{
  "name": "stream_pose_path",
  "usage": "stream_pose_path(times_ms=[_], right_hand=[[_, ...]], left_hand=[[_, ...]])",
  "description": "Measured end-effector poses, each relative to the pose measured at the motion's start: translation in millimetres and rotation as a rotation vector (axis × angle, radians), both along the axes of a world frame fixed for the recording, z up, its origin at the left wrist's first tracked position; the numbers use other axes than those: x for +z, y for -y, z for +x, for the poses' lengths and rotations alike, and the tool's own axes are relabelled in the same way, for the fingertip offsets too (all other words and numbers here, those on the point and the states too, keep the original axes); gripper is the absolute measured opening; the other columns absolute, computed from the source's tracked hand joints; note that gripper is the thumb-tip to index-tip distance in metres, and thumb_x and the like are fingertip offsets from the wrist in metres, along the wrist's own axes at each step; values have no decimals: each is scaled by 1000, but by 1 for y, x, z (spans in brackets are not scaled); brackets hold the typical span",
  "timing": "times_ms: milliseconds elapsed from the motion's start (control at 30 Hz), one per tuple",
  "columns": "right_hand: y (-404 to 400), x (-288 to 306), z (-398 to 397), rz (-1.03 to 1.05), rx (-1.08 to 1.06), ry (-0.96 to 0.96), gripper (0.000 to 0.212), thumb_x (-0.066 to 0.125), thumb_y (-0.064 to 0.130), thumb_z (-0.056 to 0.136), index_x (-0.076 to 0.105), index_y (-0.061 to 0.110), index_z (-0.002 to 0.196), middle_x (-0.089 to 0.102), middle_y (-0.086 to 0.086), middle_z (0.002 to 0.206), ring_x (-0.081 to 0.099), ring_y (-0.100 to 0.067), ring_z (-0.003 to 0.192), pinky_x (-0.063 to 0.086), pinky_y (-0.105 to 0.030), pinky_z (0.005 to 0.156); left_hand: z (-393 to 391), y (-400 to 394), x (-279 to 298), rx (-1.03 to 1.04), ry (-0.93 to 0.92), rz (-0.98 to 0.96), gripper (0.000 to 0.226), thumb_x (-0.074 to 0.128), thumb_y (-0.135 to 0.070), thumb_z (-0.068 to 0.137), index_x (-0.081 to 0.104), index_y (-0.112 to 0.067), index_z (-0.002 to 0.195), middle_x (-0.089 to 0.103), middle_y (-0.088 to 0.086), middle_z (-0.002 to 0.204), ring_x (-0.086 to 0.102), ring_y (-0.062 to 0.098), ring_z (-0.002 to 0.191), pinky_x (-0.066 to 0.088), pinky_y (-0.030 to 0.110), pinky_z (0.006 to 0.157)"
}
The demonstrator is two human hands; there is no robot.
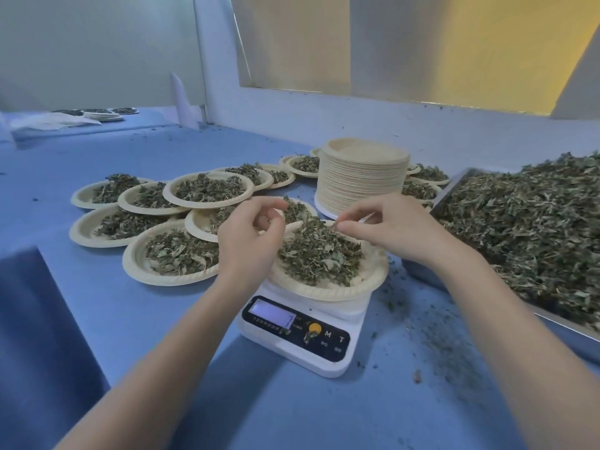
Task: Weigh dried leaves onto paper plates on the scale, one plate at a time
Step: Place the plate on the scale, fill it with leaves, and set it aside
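Hovering over the loaded paper plate, both hands work above the heap of dried leaves. The right hand pinches a small bit of leaf between thumb and forefinger at the far edge of the heap. The left hand has its fingers curled in, thumb meeting fingertips; whether it grips any leaf, I cannot tell. Beneath the hands the plate sits on a white scale on the blue counter; its lit display is too blurred to read, but beside a yellow button the letters "M" and "T" are clear. Left of the left hand lie filled plates. Beyond the right hand stands a stack of empty plates, and to its right a metal tray heaped with leaves.
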State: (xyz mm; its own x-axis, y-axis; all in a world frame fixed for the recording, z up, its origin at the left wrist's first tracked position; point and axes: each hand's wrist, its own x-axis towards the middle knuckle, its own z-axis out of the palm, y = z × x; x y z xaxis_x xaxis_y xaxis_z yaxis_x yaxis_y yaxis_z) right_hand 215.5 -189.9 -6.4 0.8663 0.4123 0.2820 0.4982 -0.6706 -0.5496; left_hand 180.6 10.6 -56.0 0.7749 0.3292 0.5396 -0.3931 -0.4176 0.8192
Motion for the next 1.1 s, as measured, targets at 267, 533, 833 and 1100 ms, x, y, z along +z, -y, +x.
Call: stream_pose_path(times_ms=[267, 533, 833, 1100], right_hand=[[9, 3, -4, -73, 15, -113, 30, 69, 63, 66, 67, 47, 92, 65, 24, 98, 58, 10, 88, 41, -13, 70], [18, 6, -7, -365, -14, -308, 127, 61, 86, 44, 15, 33, 150, 15, 12, 157, 18, -8, 142, 20, -33, 115], [27, -6, -4, -348, 116, -439, 135, 85, 55, 47, -3, 43, 148, 17, 46, 123, 22, 12, 121, 22, -6, 95], [34, -4, -3, -263, 139, -398, 137, 86, 66, 37, 11, 43, 148, 28, 38, 136, 28, 6, 131, 24, -18, 103]], left_hand=[[-7, -8, -21, 84, 58, -152, 25, 58, -7, 85, 65, -31, 85, 57, -21, 65, 48, -2, 61, 42, 13, 62], [-12, -23, -28, -33, -318, -34, 20, 58, -44, 84, 71, -28, 83, 67, -11, 73, 60, 5, 73, 47, 30, 70], [-18, -11, -22, 51, -348, 110, 35, 46, -40, 93, 66, -13, 81, 54, -3, 59, 47, 12, 58, 34, 30, 57], [-18, -6, -12, 76, -362, 190, 41, 41, -37, 96, 63, -4, 84, 51, 1, 61, 45, 15, 59, 32, 31, 56]])
